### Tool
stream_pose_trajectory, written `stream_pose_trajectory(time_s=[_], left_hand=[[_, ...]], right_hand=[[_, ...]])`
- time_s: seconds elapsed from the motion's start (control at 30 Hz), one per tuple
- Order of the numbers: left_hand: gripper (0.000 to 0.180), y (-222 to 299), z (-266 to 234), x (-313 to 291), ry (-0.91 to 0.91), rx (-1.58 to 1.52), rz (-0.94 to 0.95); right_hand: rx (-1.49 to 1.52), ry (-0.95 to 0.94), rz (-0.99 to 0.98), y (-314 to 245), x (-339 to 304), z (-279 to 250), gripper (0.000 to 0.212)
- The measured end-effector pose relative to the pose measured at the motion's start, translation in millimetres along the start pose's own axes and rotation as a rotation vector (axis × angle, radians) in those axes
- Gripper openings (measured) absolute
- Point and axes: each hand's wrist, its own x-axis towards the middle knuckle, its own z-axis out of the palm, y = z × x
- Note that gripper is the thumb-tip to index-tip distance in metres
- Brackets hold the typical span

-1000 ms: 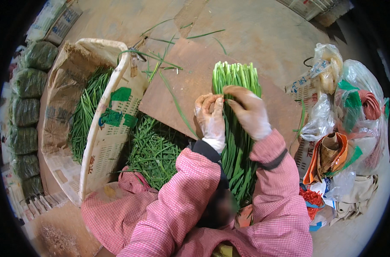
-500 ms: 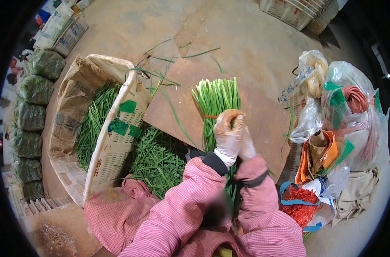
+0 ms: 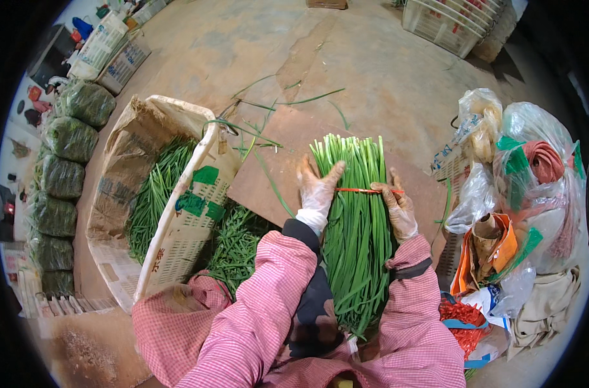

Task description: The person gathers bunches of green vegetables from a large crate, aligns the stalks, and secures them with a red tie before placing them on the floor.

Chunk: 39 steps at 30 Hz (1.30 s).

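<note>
A thick bunch of green garlic chives lies in front of me, its pale cut ends pointing away and its leaf tips toward my lap. Round its upper part runs a thin red tie. At the bunch's left edge is my left hand, open in a thin whitish glove, with fingers apart and thumb against the stems. My right hand, gloved too, is closed at the right edge, its bent fingers on the tie, whose end sticks out past them. Beneath the bunch's upper part is a brown board.
On the left, a white plastic crate holds chives; loose greens lie beside it. Wrapped green bundles are stacked farther left. At right are plastic bags and red ties. Stray leaves lie on the floor beyond the board.
My hands, together on the bunch before, are now apart at its two sides. The bunch lies flatter and wider, its long leaves exposed. The whole view has shifted slightly.
</note>
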Motion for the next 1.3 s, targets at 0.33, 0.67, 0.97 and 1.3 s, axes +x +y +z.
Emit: stream_pose_trajectory(time_s=[0.33,0.67,0.97,1.3], left_hand=[[0.096,-5,-47,-92,-1.321,0.881,-0.021],[0.106,-46,-17,16,-0.120,-0.194,-0.297],[0.064,28,-21,-77,-0.223,-1.065,-0.768],[0.071,136,-32,-108,-0.428,-1.793,-0.923]], right_hand=[[0.260,0.108,0.377,30,5,-18,0.033],[0.106,-0.094,0.335,-9,12,26,0.030],[-0.490,-0.161,0.222,-92,-14,47,0.022],[-1.213,-0.826,0.569,-270,87,126,0.026]])
